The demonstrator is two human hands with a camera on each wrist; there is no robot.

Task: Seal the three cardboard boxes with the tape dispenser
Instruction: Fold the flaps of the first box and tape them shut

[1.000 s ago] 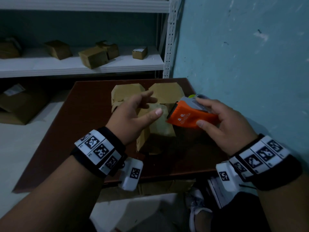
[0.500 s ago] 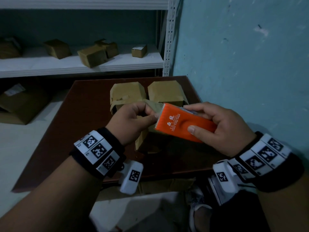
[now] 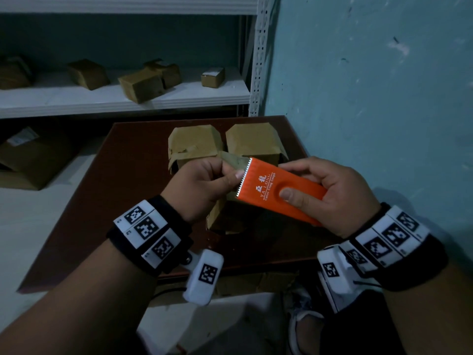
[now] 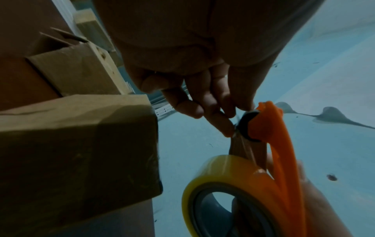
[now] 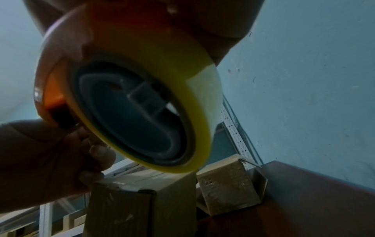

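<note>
My right hand (image 3: pixel 330 193) grips an orange tape dispenser (image 3: pixel 276 187) with a serrated blade edge, held above the table. Its yellowish tape roll (image 5: pixel 142 102) fills the right wrist view and shows as the tape roll (image 4: pixel 229 192) in the left wrist view. My left hand (image 3: pixel 204 183) pinches the free tape end at the blade, its fingertips (image 4: pixel 223 126) meeting at the dispenser's black roller. Three cardboard boxes sit on the brown table (image 3: pixel 102 201): a left box (image 3: pixel 193 143), a right box (image 3: pixel 252 140), and a nearer box (image 3: pixel 225 219) below my hands, mostly hidden.
A teal wall (image 3: pixel 371 85) runs close along the table's right side. Behind the table stands a white metal shelf (image 3: pixel 122 98) with several small boxes. A larger carton (image 3: pixel 33 160) lies on the floor at left. A shoe (image 3: pixel 302 324) shows below the table's front edge.
The right hand turned the dispenser so its flat orange face and blade point left. The left hand went from open to pinching the tape end at the blade.
</note>
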